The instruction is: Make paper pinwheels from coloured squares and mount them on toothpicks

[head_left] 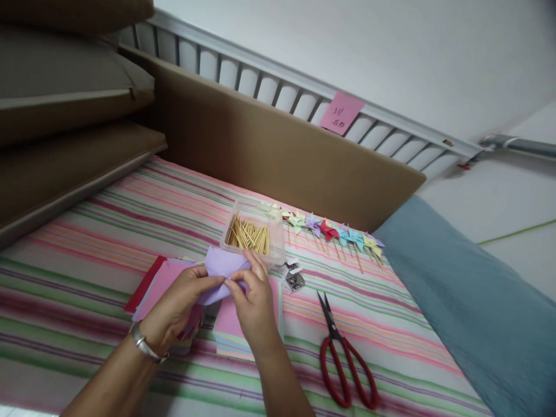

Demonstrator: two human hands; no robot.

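Observation:
Both my hands pinch a lilac paper square (221, 267) just above the striped cloth. My left hand (178, 304), with a metal bracelet at the wrist, grips its left side. My right hand (252, 298) folds the right edge with closed fingers. Under the hands lie stacks of coloured paper squares, pink on top (228, 324), with red and pink sheets (150, 284) to the left. Just beyond the hands stands a clear plastic box of wooden sticks (249, 233).
Red-handled scissors (343, 353) lie to the right on the striped cloth (87, 255). A small clear box of pins (293, 277) sits beside the stick box. Several finished paper pinwheels (334, 233) line the cardboard sheet (278, 150). Brown cushions (65, 104) stack at the left; blue cloth (469, 301) lies at the right.

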